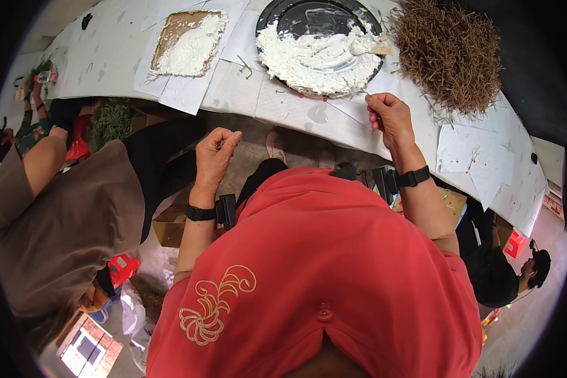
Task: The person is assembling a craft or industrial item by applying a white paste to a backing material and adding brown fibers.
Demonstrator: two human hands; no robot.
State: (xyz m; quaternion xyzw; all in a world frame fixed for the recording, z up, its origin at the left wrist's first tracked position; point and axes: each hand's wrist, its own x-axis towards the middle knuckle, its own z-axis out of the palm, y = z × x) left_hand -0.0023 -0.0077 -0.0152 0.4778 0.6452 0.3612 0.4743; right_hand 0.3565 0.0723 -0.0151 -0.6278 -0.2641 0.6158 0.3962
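My right hand is at the table's near edge with thumb and forefinger pinched on a thin twig, whose tip reaches toward the round black tray. Thick white paste covers the near part of that tray, and a pale flat spreader lies in it. Small red bits dot the tray's near rim. My left hand hovers in front of the table, fingers curled closed; something small and dark shows between them, too small to name. A large heap of brown twigs sits right of the tray.
A square brown tray with white paste stands farther left on white paper. More paper sheets lie at the right. A person in a brown top is close on my left; another person in black is at the right. Greenery lies below the table.
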